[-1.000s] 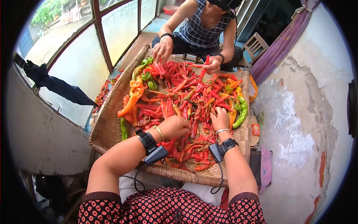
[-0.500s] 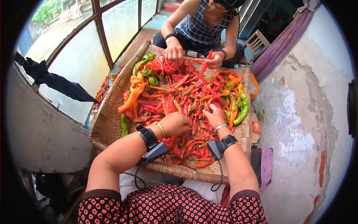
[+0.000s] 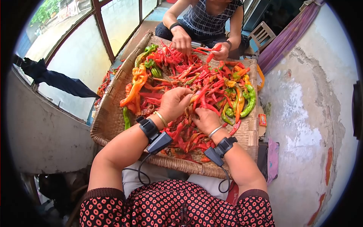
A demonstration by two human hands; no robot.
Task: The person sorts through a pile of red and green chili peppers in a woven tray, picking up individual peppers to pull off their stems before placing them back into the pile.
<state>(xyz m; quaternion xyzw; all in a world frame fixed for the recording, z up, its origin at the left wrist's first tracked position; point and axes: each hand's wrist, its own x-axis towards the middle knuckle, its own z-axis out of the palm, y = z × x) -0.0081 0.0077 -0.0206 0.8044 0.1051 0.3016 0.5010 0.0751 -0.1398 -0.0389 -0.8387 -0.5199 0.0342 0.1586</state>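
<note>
A broad woven bamboo tray [image 3: 106, 126] holds a heap of red chili peppers [image 3: 181, 72]. Over the middle of the heap, my left hand [image 3: 174, 103] has its thumb and fingers closed on a chili pepper [image 3: 195, 98] with an orange-yellow tint. My right hand [image 3: 207, 120] is low in the heap just to the right, its fingers curled together among red peppers; I cannot tell what it grips. Orange peppers [image 3: 138, 85] lie on the left of the tray. Green peppers [image 3: 248, 101] lie along its right side.
Across the tray sits a person, one hand [image 3: 182, 41] over the pile and the other hand [image 3: 221, 51] holding red chilies. A folded dark umbrella [image 3: 64, 83] hangs at the left by the windows. A small red box [image 3: 262, 119] lies beside the tray's right edge.
My left hand has moved up and forward over the heap, now pinching a chili. My right hand has shifted left and toward me. The other person's left hand has lowered its chilies slightly.
</note>
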